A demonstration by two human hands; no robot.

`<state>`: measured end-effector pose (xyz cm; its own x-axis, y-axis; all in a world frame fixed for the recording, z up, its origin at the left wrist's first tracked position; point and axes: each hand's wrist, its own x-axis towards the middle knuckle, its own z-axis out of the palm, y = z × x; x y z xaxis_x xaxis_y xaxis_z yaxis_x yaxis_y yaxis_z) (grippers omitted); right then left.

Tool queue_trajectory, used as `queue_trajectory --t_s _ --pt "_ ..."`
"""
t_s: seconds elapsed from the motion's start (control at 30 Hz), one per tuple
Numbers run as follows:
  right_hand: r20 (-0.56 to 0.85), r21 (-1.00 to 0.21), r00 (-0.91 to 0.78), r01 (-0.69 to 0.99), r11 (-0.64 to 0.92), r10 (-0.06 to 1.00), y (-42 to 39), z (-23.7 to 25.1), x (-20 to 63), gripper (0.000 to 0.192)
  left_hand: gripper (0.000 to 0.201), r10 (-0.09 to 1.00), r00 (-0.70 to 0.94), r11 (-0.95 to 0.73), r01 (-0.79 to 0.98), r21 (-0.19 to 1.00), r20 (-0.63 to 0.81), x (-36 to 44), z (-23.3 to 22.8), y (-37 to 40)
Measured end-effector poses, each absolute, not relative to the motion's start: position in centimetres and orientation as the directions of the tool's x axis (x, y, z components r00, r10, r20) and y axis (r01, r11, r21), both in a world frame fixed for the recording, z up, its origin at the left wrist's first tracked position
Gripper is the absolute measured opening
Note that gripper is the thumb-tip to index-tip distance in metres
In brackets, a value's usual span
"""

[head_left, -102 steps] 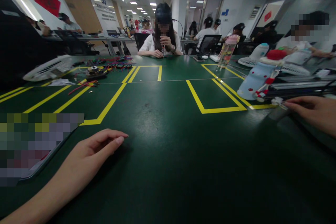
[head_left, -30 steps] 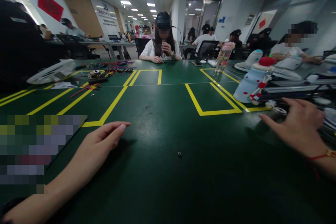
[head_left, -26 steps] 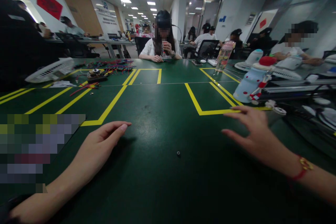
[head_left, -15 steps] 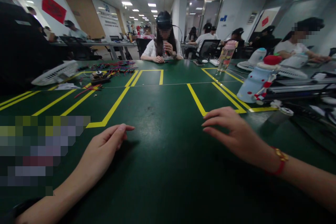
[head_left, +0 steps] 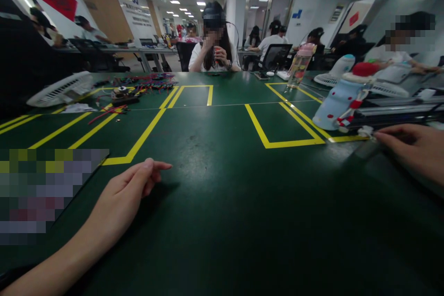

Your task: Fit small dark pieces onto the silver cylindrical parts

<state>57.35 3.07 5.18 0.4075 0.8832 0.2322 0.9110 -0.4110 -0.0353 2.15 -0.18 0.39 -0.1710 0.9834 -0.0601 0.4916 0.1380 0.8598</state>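
My left hand (head_left: 130,187) hovers over or rests on the green table (head_left: 208,212), left of the middle; I cannot tell which. Its index finger points to the right and the other fingers curl loosely, with nothing in them. At the right edge, my right hand (head_left: 416,148) has its thumb and fingertips together at the top end of a small grey cylinder (head_left: 366,149), partly covering it. A crumpled white scrap (head_left: 365,131) is beside those fingertips. Close behind stands a tilted-looking light blue bottle (head_left: 333,106) with a red top.
Yellow tape (head_left: 294,144) marks the table. Wires (head_left: 149,82) and a white fan (head_left: 60,90) sit far left, a blurred flat item (head_left: 52,194) near left. A clear bottle with pink lid (head_left: 299,67) stands back right. A person (head_left: 213,51) sits opposite; others are behind.
My right hand has moved right, from above the table to the grey cylinder. The left hand stays in nearly the same pose. The person opposite has raised a hand to the face.
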Motion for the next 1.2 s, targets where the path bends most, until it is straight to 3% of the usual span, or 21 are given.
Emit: queue_trajectory --t_s 0.23,0.4,0.63,0.73,0.83,0.97,1.07,1.13,1.2 --pt "0.238 -0.055 0.511 0.856 -0.514 0.826 3.2 5.4 58.1 0.049 0.046 0.980 -0.180 0.167 0.487 0.857 -0.088 2.1 0.3 -0.2" --pt "0.218 -0.065 0.487 0.872 -0.485 0.846 3.2 5.3 58.3 0.044 0.047 0.983 -0.170 0.149 0.505 0.850 -0.072 2.1 0.3 -0.3" --pt "0.199 -0.175 0.569 0.822 -0.542 0.798 3.0 5.1 57.8 0.044 0.049 0.984 -0.163 0.144 0.512 0.847 -0.069 2.1 0.5 -0.3" --pt "0.159 -0.209 0.535 0.840 -0.501 0.830 2.6 5.3 57.0 0.041 0.048 0.985 -0.165 0.132 0.506 0.852 -0.055 2.2 0.6 -0.4" --pt "0.123 -0.260 0.470 0.865 -0.428 0.874 2.3 5.1 56.7 0.051 0.044 0.985 -0.165 0.120 0.504 0.855 -0.041 2.2 0.4 -0.4" --pt "0.219 -0.148 0.443 0.896 -0.419 0.869 2.4 3.7 57.0 0.054 0.043 0.989 -0.142 0.101 0.498 0.861 -0.034 2.0 0.0 -0.4" --pt "0.405 -0.064 0.275 0.960 -0.273 0.872 2.3 2.7 55.2 0.050 0.043 0.989 -0.142 0.100 0.514 0.852 -0.030 1.9 -0.1 -0.3" --pt "0.515 -0.080 0.085 0.995 -0.051 0.853 1.8 2.3 51.9 0.050 0.044 0.990 -0.137 0.096 0.529 0.843 -0.027 2.0 0.0 -0.3" --pt "0.536 -0.158 -0.113 0.960 0.231 0.836 1.0 2.3 47.0 0.048 0.046 0.992 -0.126 0.092 0.538 0.838 -0.028 2.0 0.1 -0.3"
